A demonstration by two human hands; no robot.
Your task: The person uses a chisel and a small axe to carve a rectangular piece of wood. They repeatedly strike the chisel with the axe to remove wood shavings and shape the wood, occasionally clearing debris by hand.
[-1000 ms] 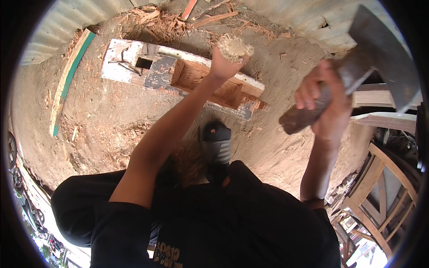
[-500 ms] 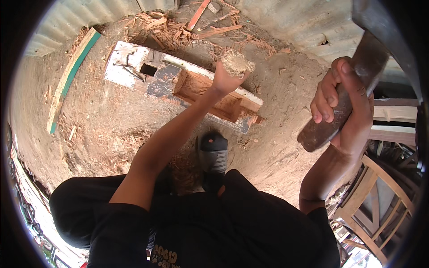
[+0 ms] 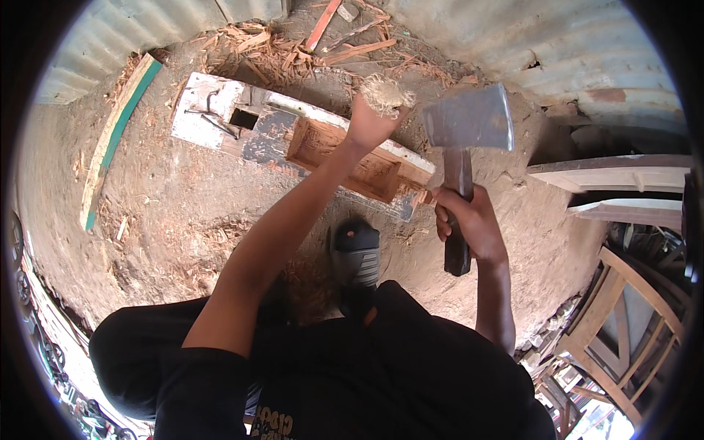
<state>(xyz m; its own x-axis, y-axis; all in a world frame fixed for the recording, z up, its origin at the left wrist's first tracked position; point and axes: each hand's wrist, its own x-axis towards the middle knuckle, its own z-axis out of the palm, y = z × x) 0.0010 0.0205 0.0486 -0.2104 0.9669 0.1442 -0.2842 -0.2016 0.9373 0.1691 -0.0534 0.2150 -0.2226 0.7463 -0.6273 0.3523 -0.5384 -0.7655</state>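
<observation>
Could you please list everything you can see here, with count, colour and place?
Hatchet: one, grey head, dark handle, in right hand.
Wooden stake: one, pale frayed top, in left hand.
Wooden beam: one, white-painted with reddish hollow, on the ground ahead.
Plank: one, green-edged, far left.
Wood chips: many, reddish, behind the beam.
Corrugated sheet: grey, top.
Wooden frames: several, brown, right.
Shoe: one, black, centre.
Left hand: gripping the stake.
Right hand: around the hatchet handle.

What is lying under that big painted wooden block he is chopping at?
The wooden block lies on bare dirt ground strewn with reddish wood chips. The soil directly beneath it is hidden by the block itself, and the left hand covers part of its far edge.
</observation>
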